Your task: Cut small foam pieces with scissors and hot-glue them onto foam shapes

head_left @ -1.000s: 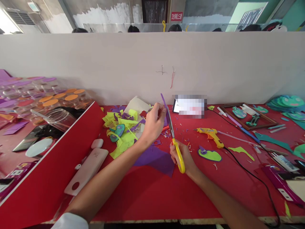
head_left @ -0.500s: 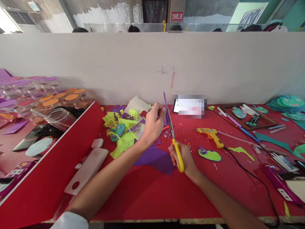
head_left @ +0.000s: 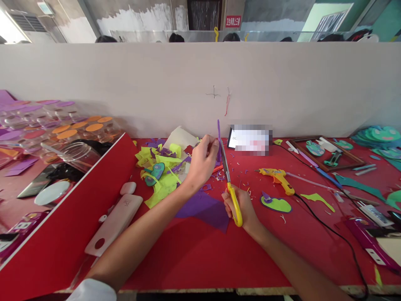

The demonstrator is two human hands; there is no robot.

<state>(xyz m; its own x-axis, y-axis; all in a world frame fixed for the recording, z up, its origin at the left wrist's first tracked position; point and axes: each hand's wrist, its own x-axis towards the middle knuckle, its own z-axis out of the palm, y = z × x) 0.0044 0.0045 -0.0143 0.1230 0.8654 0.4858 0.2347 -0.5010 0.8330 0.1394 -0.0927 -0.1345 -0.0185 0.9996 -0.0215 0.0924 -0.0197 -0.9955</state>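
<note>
My left hand (head_left: 202, 161) is raised over the red table (head_left: 194, 255) and pinches a narrow purple foam strip (head_left: 218, 136) that stands upright. My right hand (head_left: 239, 207) grips the yellow handles of the scissors (head_left: 230, 188). The blades point up and away, meeting the strip just below my left fingers. A larger purple foam sheet (head_left: 205, 209) lies flat on the table under both hands.
A heap of yellow, purple and teal foam scraps (head_left: 158, 169) lies behind my left hand. A yellow glue gun (head_left: 277, 177) with a black cord, a green-and-purple cutout (head_left: 275, 203) and a wooden frame (head_left: 327, 151) lie to the right. A red divider (head_left: 62, 217), a white case (head_left: 114, 223) and jars stand left.
The purple strip has swung from leaning left to nearly upright. The scissors and my right hand have shifted very slightly; my left hand has hardly moved.
</note>
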